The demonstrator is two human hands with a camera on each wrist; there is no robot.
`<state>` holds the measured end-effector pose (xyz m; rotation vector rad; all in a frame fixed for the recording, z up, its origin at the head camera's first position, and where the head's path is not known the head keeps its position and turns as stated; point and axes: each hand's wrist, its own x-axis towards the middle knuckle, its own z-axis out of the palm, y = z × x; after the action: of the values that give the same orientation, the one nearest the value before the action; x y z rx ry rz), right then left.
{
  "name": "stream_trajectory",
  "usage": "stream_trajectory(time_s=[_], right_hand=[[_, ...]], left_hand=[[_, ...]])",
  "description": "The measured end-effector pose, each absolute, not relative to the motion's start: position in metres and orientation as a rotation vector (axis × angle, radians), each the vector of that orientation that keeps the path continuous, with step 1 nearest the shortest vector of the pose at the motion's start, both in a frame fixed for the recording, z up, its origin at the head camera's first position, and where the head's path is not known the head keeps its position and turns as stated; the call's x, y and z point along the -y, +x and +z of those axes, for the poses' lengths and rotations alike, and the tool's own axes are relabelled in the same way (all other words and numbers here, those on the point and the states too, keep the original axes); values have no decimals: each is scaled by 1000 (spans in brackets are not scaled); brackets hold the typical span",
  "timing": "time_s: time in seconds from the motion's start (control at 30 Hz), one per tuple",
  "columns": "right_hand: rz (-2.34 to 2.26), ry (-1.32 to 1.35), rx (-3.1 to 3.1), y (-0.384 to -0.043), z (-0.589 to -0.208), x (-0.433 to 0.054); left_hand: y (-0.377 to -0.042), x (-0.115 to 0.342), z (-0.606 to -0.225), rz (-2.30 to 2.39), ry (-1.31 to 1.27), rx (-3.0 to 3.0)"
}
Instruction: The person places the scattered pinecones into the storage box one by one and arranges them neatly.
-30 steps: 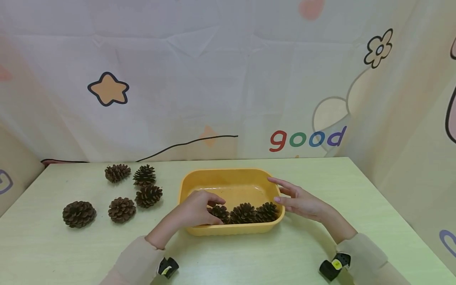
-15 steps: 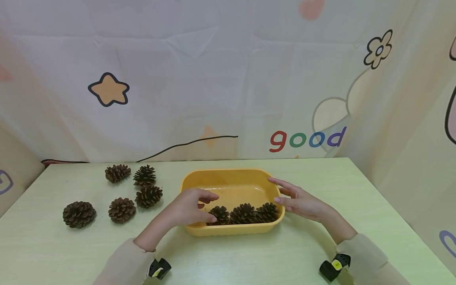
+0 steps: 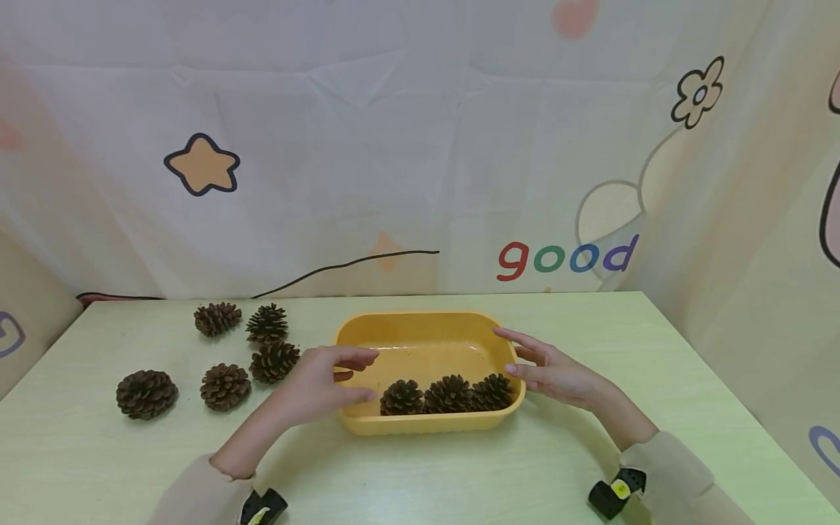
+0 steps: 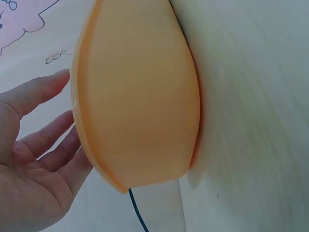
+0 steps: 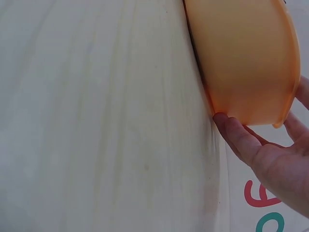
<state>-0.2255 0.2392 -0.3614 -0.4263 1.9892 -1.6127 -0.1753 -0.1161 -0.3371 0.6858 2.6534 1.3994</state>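
A pale table bears a yellow tub. The left hand, fingers parted around nothing, is over its left rim; the right hand, fingers extended, touches its right end. Wrist views show its outer walls; only the head view shows three pinecones inside, five outside.

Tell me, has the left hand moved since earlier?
Yes: in the head view, the left hand has moved left against the yellow tray, away from the pine cones inside.
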Motion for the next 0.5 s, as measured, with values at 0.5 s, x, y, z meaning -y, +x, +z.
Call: stream_trajectory(time_s=[0.5], right_hand=[[-1600,-401,-2007,-226,-362,-239]], left_hand=[[-162,155,-330,1437,605,-2760]])
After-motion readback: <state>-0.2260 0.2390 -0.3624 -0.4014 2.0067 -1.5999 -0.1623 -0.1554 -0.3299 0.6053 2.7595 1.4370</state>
